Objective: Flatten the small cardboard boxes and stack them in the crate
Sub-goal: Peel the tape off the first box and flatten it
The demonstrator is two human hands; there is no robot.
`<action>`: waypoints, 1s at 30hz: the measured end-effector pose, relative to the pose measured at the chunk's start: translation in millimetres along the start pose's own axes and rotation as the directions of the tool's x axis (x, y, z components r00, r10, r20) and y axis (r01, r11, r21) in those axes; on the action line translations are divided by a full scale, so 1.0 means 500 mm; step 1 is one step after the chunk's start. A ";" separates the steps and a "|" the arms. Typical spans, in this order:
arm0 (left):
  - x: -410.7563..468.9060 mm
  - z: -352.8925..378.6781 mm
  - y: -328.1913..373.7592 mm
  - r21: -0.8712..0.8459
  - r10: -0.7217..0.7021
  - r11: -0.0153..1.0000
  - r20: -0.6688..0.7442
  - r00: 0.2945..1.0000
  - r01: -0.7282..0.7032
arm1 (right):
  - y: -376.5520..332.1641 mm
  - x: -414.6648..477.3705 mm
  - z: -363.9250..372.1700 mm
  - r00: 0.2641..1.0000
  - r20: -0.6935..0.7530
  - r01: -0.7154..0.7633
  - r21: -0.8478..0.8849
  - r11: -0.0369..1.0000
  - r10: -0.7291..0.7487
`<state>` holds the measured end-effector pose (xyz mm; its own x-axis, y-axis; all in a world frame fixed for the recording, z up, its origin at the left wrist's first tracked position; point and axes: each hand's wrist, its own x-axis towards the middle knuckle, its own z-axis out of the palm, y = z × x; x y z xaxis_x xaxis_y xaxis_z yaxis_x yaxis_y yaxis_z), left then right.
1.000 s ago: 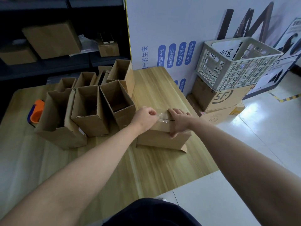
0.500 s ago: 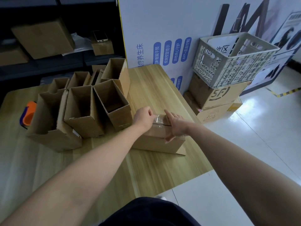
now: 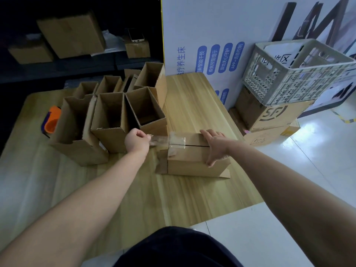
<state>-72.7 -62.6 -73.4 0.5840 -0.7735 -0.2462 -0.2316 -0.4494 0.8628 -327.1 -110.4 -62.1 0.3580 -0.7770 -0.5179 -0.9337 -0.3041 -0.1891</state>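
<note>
Left hand (image 3: pixel 137 140), centre of frame: fingers curled, pinching the free end of a clear tape strip (image 3: pixel 159 140). The strip runs taut to the right, with its far end stuck across the left end of the top seam of a sealed box (image 3: pixel 192 158).

Right hand (image 3: pixel 215 146): flat on the right half of the box top, fingers straight and spread, thumb over the front edge. It presses but does not grip.

The box lies on the wooden surface (image 3: pixel 183 195), centre-right. A loose flap shows at its lower right corner.

Step in hand, as I read it: strip the tape so the flaps open and the box can fold flat. To do it well:
- Pull low and along the seam, away from the bracing hand.
- Pull steadily, not in jerks, so the strip comes off in one piece without tearing the board.
- Put weight through the flat palm so the box doesn't slide toward the pull.

Outward: a cluster of open boxes (image 3: pixel 109 116) stands upright left of centre, none flattened. The crate (image 3: pixel 279 83), pale lattice plastic, is at upper right on a printed carton (image 3: pixel 269 116), well apart from the box. Its bottom is not visible, and no flat cardboard shows in it. The task looks early.
</note>
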 end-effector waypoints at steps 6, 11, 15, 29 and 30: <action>-0.049 0.041 0.017 0.252 0.330 0.894 0.189 0.925 -0.371 | -0.050 0.003 0.010 1.000 0.002 0.012 -0.016 1.000 -0.012; -0.070 0.067 0.028 0.417 0.317 0.791 0.344 0.884 -0.447 | -0.066 -0.002 0.028 0.999 -0.044 0.022 -0.044 0.999 -0.024; -0.080 0.094 0.032 0.628 0.244 0.637 0.386 0.890 -0.447 | -0.076 -0.002 0.033 0.999 -0.043 0.028 -0.053 0.998 -0.030; 0.028 -0.025 -0.066 -0.339 -0.437 0.838 0.054 0.898 0.428 | -0.074 -0.001 0.010 1.000 0.011 0.024 -0.041 0.999 -0.024; 0.033 -0.035 -0.075 -0.360 -0.457 0.819 0.061 0.887 0.447 | -0.074 -0.002 0.007 1.000 0.018 0.019 -0.042 0.999 -0.018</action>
<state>-40.9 -50.5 -101.9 0.5764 -0.5082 -0.6399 0.3515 -0.5527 0.7556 -292.9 -96.6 -57.6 0.3744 -0.7613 -0.5293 -0.9255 -0.3416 -0.1634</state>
